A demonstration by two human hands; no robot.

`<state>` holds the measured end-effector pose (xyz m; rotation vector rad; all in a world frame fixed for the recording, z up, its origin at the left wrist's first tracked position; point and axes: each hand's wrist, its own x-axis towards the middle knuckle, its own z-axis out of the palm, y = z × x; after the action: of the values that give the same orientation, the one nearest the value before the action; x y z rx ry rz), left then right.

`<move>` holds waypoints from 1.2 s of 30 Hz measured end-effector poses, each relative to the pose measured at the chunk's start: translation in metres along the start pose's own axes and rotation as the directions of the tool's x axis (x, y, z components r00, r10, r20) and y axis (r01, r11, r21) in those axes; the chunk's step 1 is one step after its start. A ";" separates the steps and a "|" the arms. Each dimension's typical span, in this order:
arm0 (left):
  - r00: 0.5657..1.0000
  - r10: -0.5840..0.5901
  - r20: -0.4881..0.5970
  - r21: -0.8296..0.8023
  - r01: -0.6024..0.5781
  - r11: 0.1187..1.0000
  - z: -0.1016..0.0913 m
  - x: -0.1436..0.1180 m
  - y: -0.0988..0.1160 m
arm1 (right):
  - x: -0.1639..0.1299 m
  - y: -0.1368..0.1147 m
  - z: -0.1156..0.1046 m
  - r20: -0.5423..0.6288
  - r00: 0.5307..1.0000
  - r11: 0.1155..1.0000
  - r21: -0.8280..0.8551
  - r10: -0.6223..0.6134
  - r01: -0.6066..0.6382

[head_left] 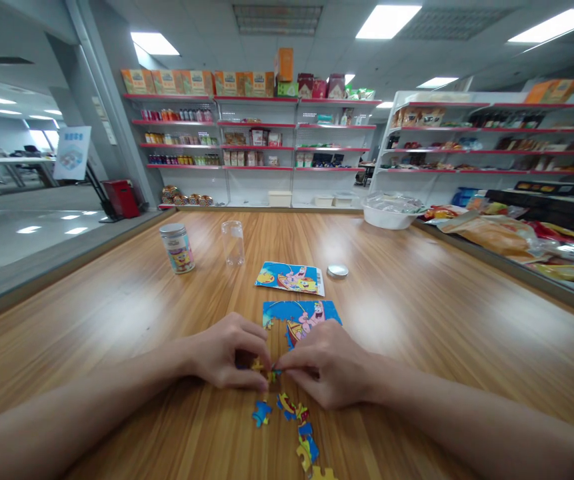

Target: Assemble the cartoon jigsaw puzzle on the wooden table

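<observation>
Wood-grain laminate, warm orange-brown: the table (417,320), long and bare-topped, taken here as the landmark for all that follows.

Item: part-built jigsaw (301,319), blue cartoon print, lying flat near the table's front edge, upper portion joined, lower left corner open.

Item: left hand (229,360) and right hand (324,367), both resting on the table just in front of the jigsaw, fingertips pinched together on small puzzle pieces (265,371) held between them (the pieces meet where the two hands touch).

Item: loose pieces (294,430), a scatter of blue and yellow, nearer the table's front edge than the hands, running toward the bottom of view.

Handling, as judged: thin card, very light, stiff enough to lift by an edge yet easily bent at the tabs; best pinched at the rim between thumb and forefinger. The smooth top would probably let them slide.

Item: reference picture (290,277), same cartoon, flat at mid-table beyond the jigsaw. Round metal lid (337,271) just beside it on the right.

Item: clear open jar (233,243) and printed tin (177,248), upright, further back and to the left.

Item: white tub (391,212) at the table's far right.

Room: shop shelving (251,147) with red edging behind the table's far end, stocked with boxes and bottles; snack packets (511,233) off its right side; ceiling panels lit.
</observation>
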<state>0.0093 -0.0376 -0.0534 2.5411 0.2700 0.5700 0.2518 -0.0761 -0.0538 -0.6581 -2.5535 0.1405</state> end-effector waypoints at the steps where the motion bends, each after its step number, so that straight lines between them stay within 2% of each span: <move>1: 1.000 0.009 0.006 0.004 -0.009 1.000 0.000 0.000 0.000 | 0.000 0.000 -0.001 0.012 1.000 1.000 0.001 -0.006 0.006; 9: 0.999 -0.049 0.010 -0.008 0.050 0.999 0.001 0.000 -0.003 | 0.000 0.000 0.005 0.003 0.995 0.993 -0.062 0.099 -0.098; 16: 0.996 -0.086 -0.020 0.079 0.087 0.993 0.001 0.004 -0.002 | 0.000 0.002 0.004 0.051 0.994 0.995 -0.040 0.099 -0.097; 21: 0.996 -0.080 -0.031 0.082 0.082 0.993 0.000 0.003 -0.004 | 0.003 0.001 0.002 0.030 0.987 0.985 -0.081 0.157 -0.155; 25: 0.986 -0.166 -0.024 0.065 0.168 0.984 -0.002 0.004 -0.004 | 0.004 0.001 0.001 0.044 0.981 0.978 -0.098 0.190 -0.185; 28: 0.976 -0.218 -0.004 0.062 0.218 0.974 -0.002 0.004 -0.005 | 0.004 -0.002 0.001 0.062 0.971 0.969 -0.102 0.230 -0.223; 36: 0.970 -0.244 0.009 0.032 0.244 0.969 -0.002 0.005 -0.008 | 0.013 -0.007 0.001 0.082 0.917 0.919 -0.083 0.391 -0.385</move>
<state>0.0123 -0.0282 -0.0547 2.4896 0.5817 0.4560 0.2387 -0.0762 -0.0474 -1.2088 -2.4950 0.2276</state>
